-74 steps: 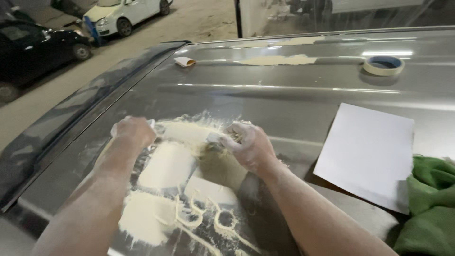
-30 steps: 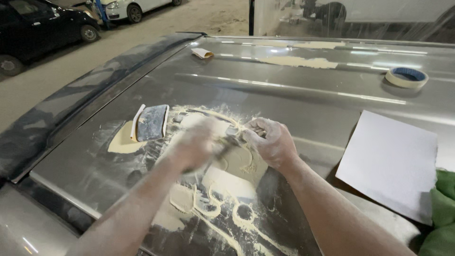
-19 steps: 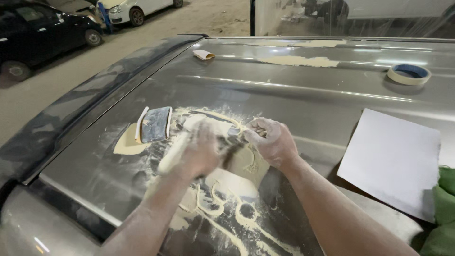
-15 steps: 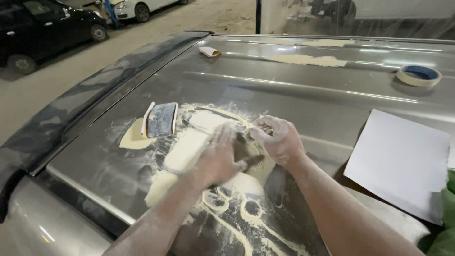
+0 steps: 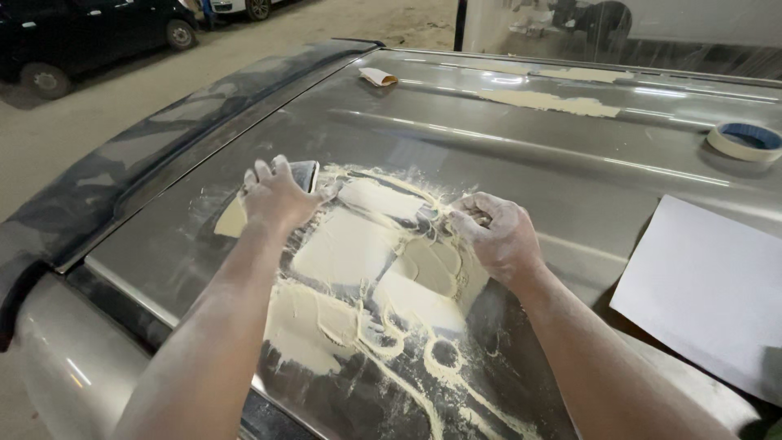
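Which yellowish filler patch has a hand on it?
The small patch at the left edge, under the left hand and a dark pad. The big smeared patches lie bare, and the far strip lies beyond both hands.

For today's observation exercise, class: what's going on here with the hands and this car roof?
A person leans over a grey car roof smeared with patches of pale filler. The left hand lies on a small dark-faced pad at the edge of the filler. The right hand, dusted white, pinches something small that cannot be made out. A tape roll and a white sheet lie to the right on the roof.
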Tool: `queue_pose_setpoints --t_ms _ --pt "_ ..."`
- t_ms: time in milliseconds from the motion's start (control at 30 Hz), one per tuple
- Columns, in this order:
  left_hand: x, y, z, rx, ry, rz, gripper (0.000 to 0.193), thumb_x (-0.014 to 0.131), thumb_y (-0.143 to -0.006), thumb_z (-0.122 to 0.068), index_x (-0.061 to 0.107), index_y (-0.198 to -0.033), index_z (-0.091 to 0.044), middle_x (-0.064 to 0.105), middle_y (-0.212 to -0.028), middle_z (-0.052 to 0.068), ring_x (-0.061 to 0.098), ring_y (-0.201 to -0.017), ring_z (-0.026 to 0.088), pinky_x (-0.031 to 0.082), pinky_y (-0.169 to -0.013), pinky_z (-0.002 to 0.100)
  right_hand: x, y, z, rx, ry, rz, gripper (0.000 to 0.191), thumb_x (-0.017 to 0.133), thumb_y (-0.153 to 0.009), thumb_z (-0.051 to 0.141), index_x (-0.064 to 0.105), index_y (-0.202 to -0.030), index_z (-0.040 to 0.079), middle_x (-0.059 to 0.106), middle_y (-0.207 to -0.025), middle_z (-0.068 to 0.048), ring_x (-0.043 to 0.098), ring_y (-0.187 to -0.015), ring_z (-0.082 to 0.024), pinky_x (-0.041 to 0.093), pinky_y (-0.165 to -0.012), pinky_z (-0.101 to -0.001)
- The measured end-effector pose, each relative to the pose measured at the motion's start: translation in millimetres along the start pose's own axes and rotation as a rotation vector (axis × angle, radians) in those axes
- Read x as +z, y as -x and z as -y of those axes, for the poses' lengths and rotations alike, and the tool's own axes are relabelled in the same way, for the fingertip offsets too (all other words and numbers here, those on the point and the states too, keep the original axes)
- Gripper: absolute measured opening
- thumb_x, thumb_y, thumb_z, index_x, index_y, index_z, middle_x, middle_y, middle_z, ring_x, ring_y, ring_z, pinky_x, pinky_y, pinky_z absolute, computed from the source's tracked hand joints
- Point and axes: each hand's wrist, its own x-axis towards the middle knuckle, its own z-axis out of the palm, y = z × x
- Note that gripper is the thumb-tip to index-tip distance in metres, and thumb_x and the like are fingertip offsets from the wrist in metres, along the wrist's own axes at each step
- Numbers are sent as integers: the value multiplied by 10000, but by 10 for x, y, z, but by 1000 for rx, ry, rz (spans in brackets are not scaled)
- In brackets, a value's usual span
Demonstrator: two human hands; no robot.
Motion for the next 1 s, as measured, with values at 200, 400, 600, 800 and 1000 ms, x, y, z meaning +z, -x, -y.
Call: queue_pose_setpoints --t_ms 200,400,600,800,1000 --pt "71 -93 39 -21 129 61 679 775 -827 -452 616 -1388 -104 474 -1431 211 489 -1326 437 455 -1073 513 -17 -9 -5 3 21 7 320 672 -888 331 771 -1059 79 796 -905 -70 722 -790 -156 566 -761 -317" --pt "-109 115 -217 98 390 250 561 750 -809 -389 677 -1345 -241 596 -1331 134 597 -1247 280 477 -1096 412 -15 -2 -18 -3 27 -5 309 675 -897 326 762 -1053 74 788 -874 -74 716 -765 -154 564 -733 -313" --pt "188 254 -426 457 346 -51 526 668 -795 -226 699 -1317 -174 626 -1333 129 570 -1261 325 424 -1101 450 -23 1 -24 -1 20 6 293 677 -897 316 770 -1011 63 783 -848 -88 695 -749 -178 558 -699 -338" --pt "394 179 -366 503 232 -98 498 706 -910 -479 707 -1276 -140 626 -1276 115 590 -1187 300 436 -1081 480 -23 2 -66 -66 15 -24 306 675 -883 319 759 -1027 63 791 -891 -88 743 -804 -162 576 -750 -312" --pt "217 -10 -654 400 207 -46 425 595 -959 -478 737 -1231 -185 604 -1287 112 564 -1200 347 449 -1019 533 -33 8 -49 -49 -12 2 309 663 -874 305 768 -1034 62 804 -901 -95 750 -800 -175 583 -765 -312"
